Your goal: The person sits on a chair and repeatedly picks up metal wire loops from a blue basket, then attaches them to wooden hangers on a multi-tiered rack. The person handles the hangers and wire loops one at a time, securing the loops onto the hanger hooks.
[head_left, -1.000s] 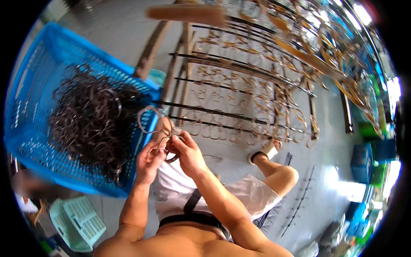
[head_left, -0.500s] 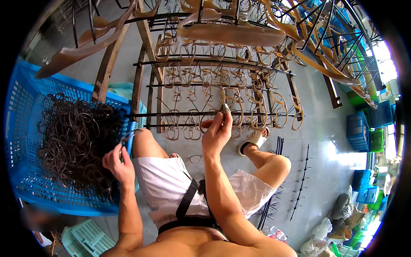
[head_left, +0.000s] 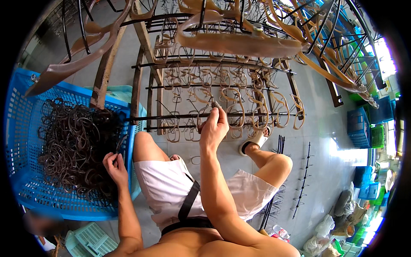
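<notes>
My left hand is over the right side of a blue plastic basket, its fingers loosely bent and apart. Just past its fingertips is a thin dark eyeglass frame, by the basket's inner edge. A tangled heap of dark eyeglass frames fills the middle of the basket. My right hand is raised in front of the rack, thumb and fingers pinched at a black rod. A small greyish bit shows at its fingertips; what it is I cannot make out. Tan eyeglass frames hang beside that hand.
Wooden posts support black rods hung with rows of tan frames; large ones loom overhead. Spiked rods lie on the floor at my right. Blue crates and plastic bags stand farther right. A pale green basket is at lower left.
My left hand has drawn back slightly, and the dark eyeglass frame it held has moved from above the basket rim to inside it. My right hand has shifted up and left along the rod.
</notes>
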`<state>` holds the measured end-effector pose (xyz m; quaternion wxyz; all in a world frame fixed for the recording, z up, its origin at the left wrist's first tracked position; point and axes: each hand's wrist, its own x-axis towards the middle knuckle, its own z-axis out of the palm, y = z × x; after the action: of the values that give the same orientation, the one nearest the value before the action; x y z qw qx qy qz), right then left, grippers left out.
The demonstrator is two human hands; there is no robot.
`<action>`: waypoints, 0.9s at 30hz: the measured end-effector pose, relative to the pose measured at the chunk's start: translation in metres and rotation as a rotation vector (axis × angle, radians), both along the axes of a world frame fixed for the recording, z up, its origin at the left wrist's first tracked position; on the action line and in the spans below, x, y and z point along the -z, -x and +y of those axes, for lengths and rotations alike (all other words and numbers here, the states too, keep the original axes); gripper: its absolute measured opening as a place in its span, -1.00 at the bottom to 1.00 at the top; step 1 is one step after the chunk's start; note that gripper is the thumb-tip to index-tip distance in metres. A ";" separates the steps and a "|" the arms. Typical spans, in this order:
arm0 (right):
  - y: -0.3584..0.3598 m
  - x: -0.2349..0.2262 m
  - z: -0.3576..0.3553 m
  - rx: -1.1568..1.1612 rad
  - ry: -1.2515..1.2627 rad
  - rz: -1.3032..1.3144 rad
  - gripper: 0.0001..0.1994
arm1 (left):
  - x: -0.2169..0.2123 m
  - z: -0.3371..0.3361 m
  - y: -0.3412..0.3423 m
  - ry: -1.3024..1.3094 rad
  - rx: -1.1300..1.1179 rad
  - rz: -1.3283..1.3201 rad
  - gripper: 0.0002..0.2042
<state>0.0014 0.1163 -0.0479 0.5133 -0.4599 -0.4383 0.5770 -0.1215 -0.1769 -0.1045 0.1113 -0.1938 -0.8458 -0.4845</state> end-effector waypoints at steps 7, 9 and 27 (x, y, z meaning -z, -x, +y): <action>0.004 -0.012 -0.012 0.060 0.079 0.164 -0.79 | 0.021 -0.015 0.008 -0.140 0.057 -0.173 -0.80; 0.001 -0.015 -0.008 0.009 0.114 0.179 -0.81 | 0.019 -0.008 0.003 -0.213 -0.006 -0.166 -0.76; 0.002 -0.025 -0.011 0.026 0.237 0.275 -0.88 | 0.020 -0.015 0.007 -0.078 -0.077 -0.428 -0.65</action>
<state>-0.0009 0.1049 -0.0231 0.5182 -0.4394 -0.2869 0.6753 -0.1282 -0.1914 -0.1245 -0.0449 -0.0500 -0.8376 -0.5422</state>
